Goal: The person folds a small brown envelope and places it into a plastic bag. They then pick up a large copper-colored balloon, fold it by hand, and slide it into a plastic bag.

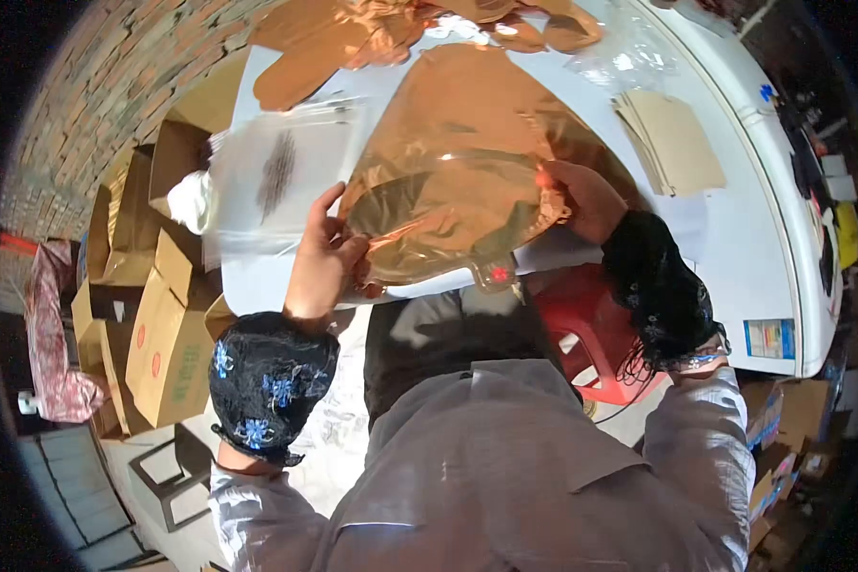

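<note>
A flat, glossy orange-brown foil balloon (458,191) lies slack over the near edge of the white table, and its front part is lifted towards me. A short tab with a red mark sticks out at its lower edge. My left hand (316,257) grips the left edge between thumb and fingers, with the index finger raised. On the other side my right hand (589,202) is closed on the crumpled right edge. Left of the balloon is a stack of clear plastic bags (281,181) with a dark printed patch.
More orange-brown foil pieces (343,43) lie at the table's far side. Clear plastic wrap (629,57) and tan cardboard sheets (672,143) are at the right. Open cardboard boxes (167,334) stand left, by a brick wall. A red stool (591,329) is under the table (753,238).
</note>
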Available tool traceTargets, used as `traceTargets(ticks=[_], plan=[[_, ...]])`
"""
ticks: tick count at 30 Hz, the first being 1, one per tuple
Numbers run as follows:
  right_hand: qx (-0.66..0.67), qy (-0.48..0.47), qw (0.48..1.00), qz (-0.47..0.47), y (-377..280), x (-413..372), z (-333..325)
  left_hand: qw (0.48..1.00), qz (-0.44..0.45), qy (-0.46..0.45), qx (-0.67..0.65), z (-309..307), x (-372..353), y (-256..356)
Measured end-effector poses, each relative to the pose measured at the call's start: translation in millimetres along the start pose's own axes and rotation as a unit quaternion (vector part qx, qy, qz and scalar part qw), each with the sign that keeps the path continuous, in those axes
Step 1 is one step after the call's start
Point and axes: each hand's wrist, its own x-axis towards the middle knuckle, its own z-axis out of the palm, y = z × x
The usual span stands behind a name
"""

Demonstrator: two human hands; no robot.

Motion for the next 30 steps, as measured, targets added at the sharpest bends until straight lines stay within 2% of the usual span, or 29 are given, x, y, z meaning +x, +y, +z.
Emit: traceTargets(ticks=[2,4,7,10,16,19,22,25,28,30], plan=[[-0.047,0.036,0.998,-0.005,-11.3,-22.4,26.1,1.0,0.005,-0.005,0.024,-1.5,1.1,-1.0],[-0.074,0.06,0.995,0.008,-9.2,-24.6,18.7,1.0,0.002,-0.015,0.0,-1.9,2.5,-2.8],[-0.153,0.029,0.987,-0.051,-4.7,-35.9,15.9,1.0,0.003,-0.027,-0.001,-6.3,8.4,-8.2],[-0.126,0.032,0.991,-0.011,-1.1,-35.6,7.6,0.999,-0.004,-0.032,0.019,-4.8,4.2,-5.1],[-0.297,0.009,0.95,-0.091,10.1,-20.9,-10.9,0.999,0.018,-0.029,0.013,-14.4,16.3,-22.5],[-0.294,0.002,0.95,-0.107,13.2,-18.9,-11.3,0.999,0.007,-0.034,-0.003,-14.2,15.2,-18.7],[-0.32,0.006,0.941,-0.107,11.4,-19.0,-10.4,0.999,0.004,-0.023,0.039,-8.7,9.7,-10.3],[-0.259,0.006,0.96,-0.105,8.6,-23.6,-2.0,0.998,0.021,-0.014,0.065,-6.1,9.4,-5.8],[-0.213,0.034,0.975,-0.051,1.4,-29.9,9.8,0.995,0.054,-0.02,0.078,-11.7,19.4,-13.1],[-0.241,0.026,0.967,-0.077,4.6,-29.1,10.4,0.995,0.054,-0.015,0.086,-14.3,20.0,-14.6]])
